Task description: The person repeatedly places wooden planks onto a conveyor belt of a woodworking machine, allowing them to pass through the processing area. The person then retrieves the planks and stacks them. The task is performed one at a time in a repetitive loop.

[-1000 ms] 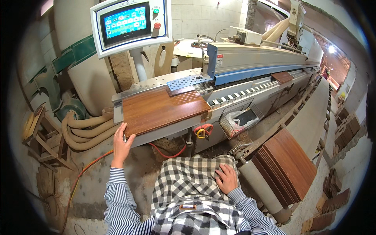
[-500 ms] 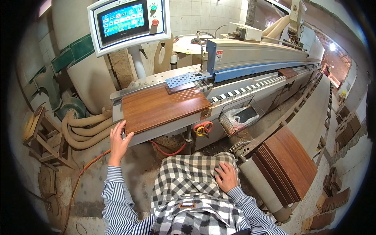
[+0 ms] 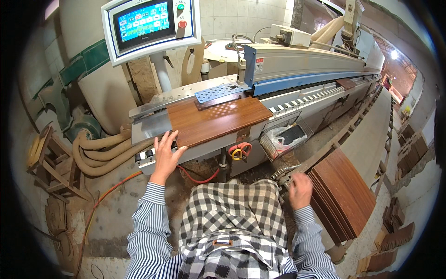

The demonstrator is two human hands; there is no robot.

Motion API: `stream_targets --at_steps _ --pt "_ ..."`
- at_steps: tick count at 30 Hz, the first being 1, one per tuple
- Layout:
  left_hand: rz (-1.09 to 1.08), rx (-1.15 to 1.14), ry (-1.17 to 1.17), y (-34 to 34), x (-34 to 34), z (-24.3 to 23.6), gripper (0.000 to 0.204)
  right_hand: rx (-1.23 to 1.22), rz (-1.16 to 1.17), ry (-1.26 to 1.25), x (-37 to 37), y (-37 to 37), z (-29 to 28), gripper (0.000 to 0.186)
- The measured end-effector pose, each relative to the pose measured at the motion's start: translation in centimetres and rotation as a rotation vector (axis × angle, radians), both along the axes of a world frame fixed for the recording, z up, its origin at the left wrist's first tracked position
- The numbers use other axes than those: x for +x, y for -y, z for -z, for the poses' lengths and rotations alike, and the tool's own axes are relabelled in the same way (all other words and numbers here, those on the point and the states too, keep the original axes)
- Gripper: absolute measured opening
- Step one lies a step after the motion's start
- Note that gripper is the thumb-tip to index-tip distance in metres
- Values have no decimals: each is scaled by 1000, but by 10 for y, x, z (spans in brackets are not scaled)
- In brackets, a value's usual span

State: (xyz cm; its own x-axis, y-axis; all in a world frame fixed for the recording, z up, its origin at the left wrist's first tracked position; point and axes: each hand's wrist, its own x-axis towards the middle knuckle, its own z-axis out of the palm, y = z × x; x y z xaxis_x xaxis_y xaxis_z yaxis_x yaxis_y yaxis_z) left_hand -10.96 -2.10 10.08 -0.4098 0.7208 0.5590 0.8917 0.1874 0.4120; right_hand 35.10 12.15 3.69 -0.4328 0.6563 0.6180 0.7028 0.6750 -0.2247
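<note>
A brown wood-grain board point(image 3: 218, 121) lies flat on the machine's infeed bed, part of its far edge under a perforated blue plate point(image 3: 218, 94). My left hand point(image 3: 166, 156) is at the board's near left corner, fingers spread and fingertips against its left end; it grips nothing. My right hand point(image 3: 300, 190) is raised beside the left edge of a stack of brown boards point(image 3: 341, 190). Motion blurs its curled fingers, so I cannot tell whether they touch the stack or hold anything.
A control screen point(image 3: 145, 25) stands at the upper left. Along the machine runs a chain track point(image 3: 306, 101), with another brown board point(image 3: 345, 83) farther down. Yellow-and-red scissors point(image 3: 240, 152) hang under the bed, next to a wire basket point(image 3: 288, 137). A roller conveyor point(image 3: 367, 135) lies right.
The board has slid right along the bed, and my left hand has followed its left end. My right hand has left my lap and moved up and right to the stack.
</note>
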Motion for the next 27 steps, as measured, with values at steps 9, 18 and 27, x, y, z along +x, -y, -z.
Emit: stream_targets --at_steps 9,18,27 --pt "-1 0 -230 -26 17 16 55 -92 340 383 58 -66 -20 45" --pt "-23 40 -232 -25 20 19 54 226 158 203 55 39 -21 31" --pt "-17 57 -232 -23 17 23 52 -793 454 -1663 126 52 6 36"
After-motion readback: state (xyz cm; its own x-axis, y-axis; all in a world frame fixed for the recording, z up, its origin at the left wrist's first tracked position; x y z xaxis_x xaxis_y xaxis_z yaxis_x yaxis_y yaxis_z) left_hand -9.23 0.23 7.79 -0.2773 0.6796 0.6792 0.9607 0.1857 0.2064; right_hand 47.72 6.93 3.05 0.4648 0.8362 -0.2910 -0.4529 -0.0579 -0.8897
